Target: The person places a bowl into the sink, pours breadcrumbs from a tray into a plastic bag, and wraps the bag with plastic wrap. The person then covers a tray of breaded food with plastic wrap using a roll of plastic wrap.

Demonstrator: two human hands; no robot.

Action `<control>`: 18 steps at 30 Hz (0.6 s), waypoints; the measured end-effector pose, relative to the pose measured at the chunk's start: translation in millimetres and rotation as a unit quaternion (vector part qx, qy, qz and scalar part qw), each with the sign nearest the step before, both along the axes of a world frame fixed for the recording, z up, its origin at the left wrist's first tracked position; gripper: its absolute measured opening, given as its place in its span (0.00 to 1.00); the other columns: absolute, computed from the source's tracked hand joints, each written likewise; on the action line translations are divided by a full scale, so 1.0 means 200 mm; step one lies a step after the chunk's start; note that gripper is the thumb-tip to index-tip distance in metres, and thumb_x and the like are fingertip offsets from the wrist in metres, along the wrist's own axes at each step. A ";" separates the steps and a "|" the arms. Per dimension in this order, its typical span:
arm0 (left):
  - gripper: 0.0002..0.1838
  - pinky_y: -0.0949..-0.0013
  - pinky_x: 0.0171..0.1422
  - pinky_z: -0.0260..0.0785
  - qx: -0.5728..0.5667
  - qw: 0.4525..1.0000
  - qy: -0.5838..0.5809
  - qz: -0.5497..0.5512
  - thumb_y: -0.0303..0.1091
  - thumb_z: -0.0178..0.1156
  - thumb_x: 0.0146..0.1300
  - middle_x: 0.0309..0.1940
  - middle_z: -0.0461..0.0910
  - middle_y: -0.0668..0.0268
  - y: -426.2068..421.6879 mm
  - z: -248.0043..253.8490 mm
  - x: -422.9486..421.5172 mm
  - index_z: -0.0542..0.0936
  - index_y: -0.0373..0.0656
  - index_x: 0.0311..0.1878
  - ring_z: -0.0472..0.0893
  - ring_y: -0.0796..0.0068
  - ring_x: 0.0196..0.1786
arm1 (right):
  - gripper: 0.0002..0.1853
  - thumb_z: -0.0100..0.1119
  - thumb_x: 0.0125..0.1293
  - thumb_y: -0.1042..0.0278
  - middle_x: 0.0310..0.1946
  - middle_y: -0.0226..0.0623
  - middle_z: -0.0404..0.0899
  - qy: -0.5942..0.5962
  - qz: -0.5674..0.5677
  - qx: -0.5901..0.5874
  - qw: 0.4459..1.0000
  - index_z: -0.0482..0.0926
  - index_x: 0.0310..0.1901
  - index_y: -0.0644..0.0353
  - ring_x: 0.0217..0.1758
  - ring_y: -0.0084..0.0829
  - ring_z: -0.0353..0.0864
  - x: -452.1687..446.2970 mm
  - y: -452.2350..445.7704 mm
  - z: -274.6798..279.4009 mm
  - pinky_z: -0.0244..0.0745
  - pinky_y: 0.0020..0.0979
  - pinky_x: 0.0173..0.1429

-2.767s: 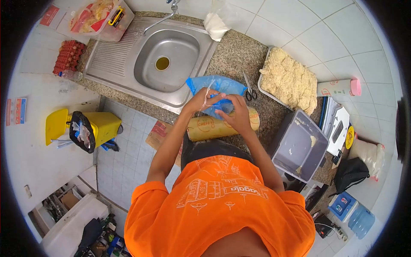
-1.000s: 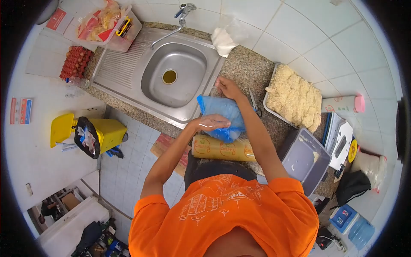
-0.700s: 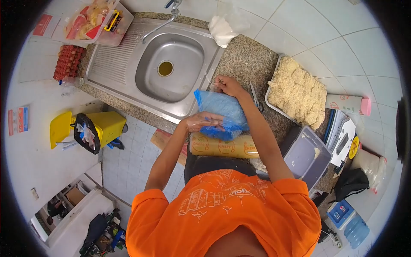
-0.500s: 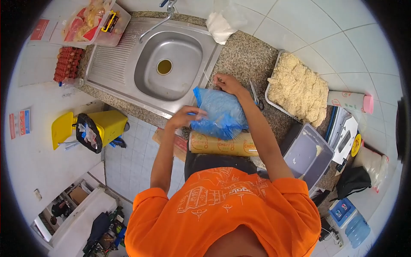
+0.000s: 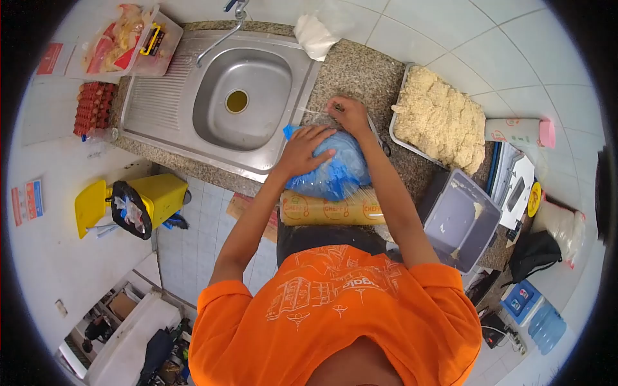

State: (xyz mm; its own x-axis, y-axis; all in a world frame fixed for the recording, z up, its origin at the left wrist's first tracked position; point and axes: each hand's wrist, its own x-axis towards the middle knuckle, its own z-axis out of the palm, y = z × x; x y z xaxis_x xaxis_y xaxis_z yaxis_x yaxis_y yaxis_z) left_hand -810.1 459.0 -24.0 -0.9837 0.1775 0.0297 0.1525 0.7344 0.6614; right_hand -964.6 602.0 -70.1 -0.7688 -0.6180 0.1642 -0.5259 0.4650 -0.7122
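Observation:
A blue plastic bag (image 5: 331,172), plump with its contents, lies on the granite counter between the sink and my body. My left hand (image 5: 307,151) rests flat on top of it, fingers stretched out. Just beyond the bag, my right hand (image 5: 348,114) is closed in a pinch on a thin pale strand (image 5: 312,112), which sticks out toward the sink. A pair of scissors (image 5: 385,148) lies right of that hand, mostly hidden by my right forearm. Touching the bag's near side is a roll of yellowish printed film (image 5: 322,210).
The steel sink (image 5: 286,64) is at the left. To the right stand a tray of pale crumbly food (image 5: 438,119) and a grey plastic tub (image 5: 460,222). A white bag (image 5: 315,37) leans at the wall. Egg trays (image 5: 95,108) and a yellow bin (image 5: 158,199) are farther left.
My left hand has moved from the bag's left side onto its top and flattened out. My right hand stays pinched near the strand. The view has shifted slightly.

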 end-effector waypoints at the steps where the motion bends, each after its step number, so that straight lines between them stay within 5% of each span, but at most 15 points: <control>1: 0.32 0.51 0.76 0.50 0.008 1.000 -0.016 0.000 0.56 0.57 0.65 0.68 0.68 0.59 -0.02 0.00 0.01 0.70 0.53 0.69 0.64 0.51 0.71 | 0.08 0.65 0.63 0.65 0.32 0.38 0.84 -0.001 -0.004 0.001 1.000 0.82 0.40 0.59 0.31 0.30 0.83 0.04 0.06 -0.02 0.76 0.32 0.37; 6: 0.40 0.50 0.75 0.50 0.001 0.999 -0.042 0.002 0.64 0.61 0.57 0.66 0.68 0.57 -0.05 0.00 0.00 0.68 0.52 0.69 0.64 0.53 0.71 | 0.23 0.66 0.62 0.52 0.53 0.42 0.81 -0.288 0.052 -0.001 0.956 0.80 0.58 0.49 0.53 0.37 0.81 0.24 0.48 0.08 0.74 0.36 0.57; 8: 0.43 0.50 0.75 0.49 -0.006 0.999 -0.044 -0.005 0.66 0.62 0.54 0.66 0.68 0.56 -0.09 -0.01 0.00 0.68 0.52 0.69 0.63 0.53 0.71 | 0.41 0.71 0.55 0.44 0.67 0.45 0.68 -0.248 0.097 -0.047 0.963 0.69 0.68 0.49 0.70 0.43 0.67 0.34 0.56 0.16 0.61 0.41 0.72; 9: 0.47 0.49 0.76 0.48 0.024 0.999 -0.032 -0.020 0.68 0.63 0.52 0.67 0.66 0.55 -0.12 -0.03 0.00 0.66 0.52 0.71 0.62 0.53 0.72 | 0.41 0.71 0.55 0.44 0.67 0.45 0.68 -0.249 0.097 -0.046 0.963 0.69 0.68 0.49 0.70 0.43 0.67 0.34 0.57 0.19 0.61 0.41 0.72; 11: 0.50 0.49 0.77 0.47 0.052 0.998 -0.020 -0.036 0.70 0.63 0.49 0.68 0.65 0.55 -0.18 -0.06 0.00 0.64 0.52 0.72 0.61 0.54 0.73 | 0.58 0.73 0.45 0.33 0.76 0.45 0.50 -0.259 0.157 0.018 0.953 0.56 0.75 0.50 0.79 0.46 0.47 0.33 0.58 0.21 0.45 0.44 0.79; 14: 0.54 0.49 0.79 0.45 -0.053 0.994 -0.049 -0.084 0.67 0.67 0.45 0.71 0.62 0.55 -0.29 -0.16 -0.02 0.60 0.52 0.74 0.57 0.52 0.75 | 0.61 0.78 0.41 0.38 0.76 0.47 0.47 -0.258 0.196 0.036 0.945 0.53 0.75 0.43 0.79 0.49 0.46 0.29 0.60 0.22 0.43 0.47 0.79; 15: 0.56 0.50 0.79 0.45 -0.298 0.935 0.121 -0.147 0.64 0.67 0.43 0.72 0.61 0.56 -0.36 -0.28 -0.03 0.58 0.51 0.75 0.56 0.51 0.76 | 0.61 0.78 0.41 0.38 0.76 0.47 0.47 -0.257 0.194 0.035 0.946 0.53 0.75 0.43 0.79 0.49 0.46 0.28 0.62 0.22 0.43 0.47 0.79; 16: 0.57 0.51 0.80 0.45 -0.514 0.788 0.278 -0.195 0.62 0.68 0.41 0.73 0.59 0.56 -0.38 -0.29 -0.04 0.57 0.50 0.75 0.54 0.50 0.76 | 0.61 0.78 0.40 0.41 0.77 0.47 0.45 -0.283 0.197 0.043 0.938 0.52 0.76 0.43 0.79 0.49 0.46 0.28 0.64 0.21 0.44 0.47 0.80; 17: 0.57 0.51 0.80 0.45 -0.514 0.788 0.279 -0.195 0.62 0.68 0.41 0.73 0.59 0.56 -0.41 -0.31 -0.04 0.57 0.50 0.75 0.54 0.50 0.76 | 0.62 0.79 0.39 0.44 0.77 0.47 0.43 -0.307 0.201 0.052 0.929 0.51 0.76 0.42 0.79 0.48 0.46 0.27 0.66 0.20 0.44 0.46 0.80; 18: 0.57 0.51 0.80 0.45 -0.242 0.935 0.119 -0.230 0.55 0.69 0.40 0.73 0.59 0.56 -0.42 -0.21 -0.06 0.57 0.48 0.75 0.54 0.50 0.76 | 0.62 0.79 0.39 0.44 0.77 0.47 0.43 -0.307 0.201 0.053 0.929 0.51 0.76 0.42 0.79 0.48 0.46 0.24 0.68 0.18 0.44 0.46 0.80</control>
